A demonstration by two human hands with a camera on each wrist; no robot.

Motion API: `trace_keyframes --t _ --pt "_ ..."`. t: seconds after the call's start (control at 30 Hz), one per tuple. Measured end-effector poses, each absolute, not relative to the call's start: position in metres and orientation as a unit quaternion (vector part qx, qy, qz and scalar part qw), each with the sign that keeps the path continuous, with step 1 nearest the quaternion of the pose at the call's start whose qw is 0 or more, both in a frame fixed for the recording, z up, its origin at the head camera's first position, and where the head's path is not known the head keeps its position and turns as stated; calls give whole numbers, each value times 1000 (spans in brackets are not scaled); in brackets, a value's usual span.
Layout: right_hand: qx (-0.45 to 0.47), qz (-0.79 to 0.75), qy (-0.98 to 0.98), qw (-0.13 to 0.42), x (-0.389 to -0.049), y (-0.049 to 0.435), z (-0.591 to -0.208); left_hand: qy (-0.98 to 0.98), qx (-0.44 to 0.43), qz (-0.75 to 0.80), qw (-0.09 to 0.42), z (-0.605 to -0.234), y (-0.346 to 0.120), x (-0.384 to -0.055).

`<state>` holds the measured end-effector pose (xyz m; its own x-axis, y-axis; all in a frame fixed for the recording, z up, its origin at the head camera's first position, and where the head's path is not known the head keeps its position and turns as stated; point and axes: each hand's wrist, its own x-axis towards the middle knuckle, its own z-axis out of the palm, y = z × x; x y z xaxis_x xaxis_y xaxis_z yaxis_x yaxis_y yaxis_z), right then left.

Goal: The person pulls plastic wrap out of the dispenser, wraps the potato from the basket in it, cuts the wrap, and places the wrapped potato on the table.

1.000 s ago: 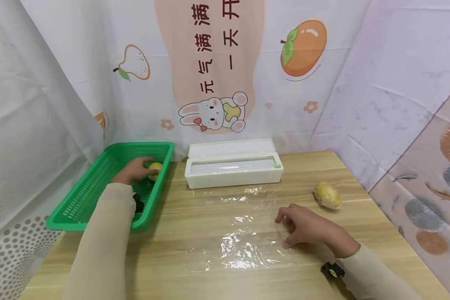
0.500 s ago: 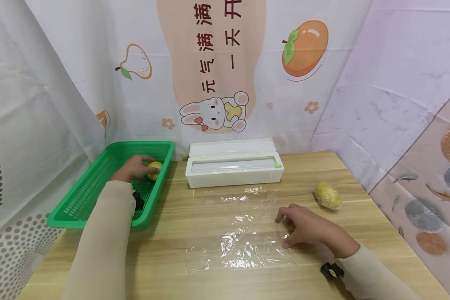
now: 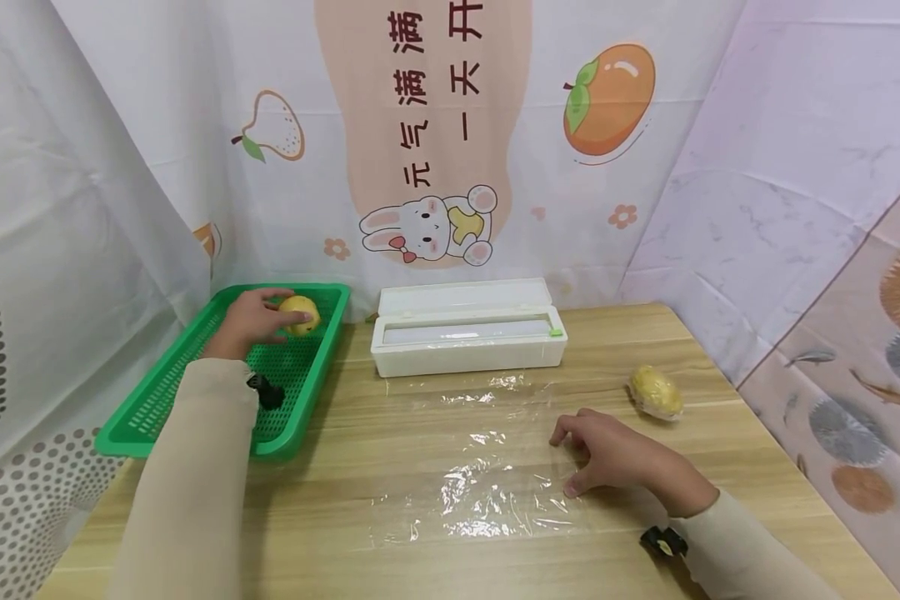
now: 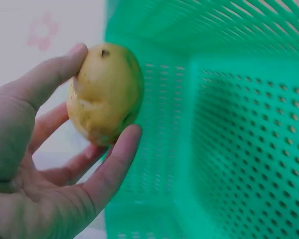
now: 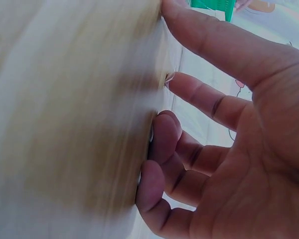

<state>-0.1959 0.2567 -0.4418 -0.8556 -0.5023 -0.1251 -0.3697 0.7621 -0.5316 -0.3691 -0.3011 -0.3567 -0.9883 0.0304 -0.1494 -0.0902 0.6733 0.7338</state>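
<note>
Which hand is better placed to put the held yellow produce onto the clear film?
Likely the left hand: it grips the yellow produce at the green basket, while the right hand rests at the right edge of the clear film, away from the produce.

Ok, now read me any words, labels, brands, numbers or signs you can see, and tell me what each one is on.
"元气满满": brown characters turned sideways, on the backdrop cloth.
"一天开": second column on the same cloth, also sideways, running up to the picture's top edge.
Any marking on the black device at the right wrist: too small to read.
I can see no lettering on the white box, green basket or held yellow fruit.
</note>
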Motion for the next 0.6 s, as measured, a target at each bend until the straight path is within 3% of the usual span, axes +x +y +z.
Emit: trace_keyframes --t 0.6 --pt "-231 -256 929 135 -196 257 -441 858 -32 511 -42 -297 -274 -338"
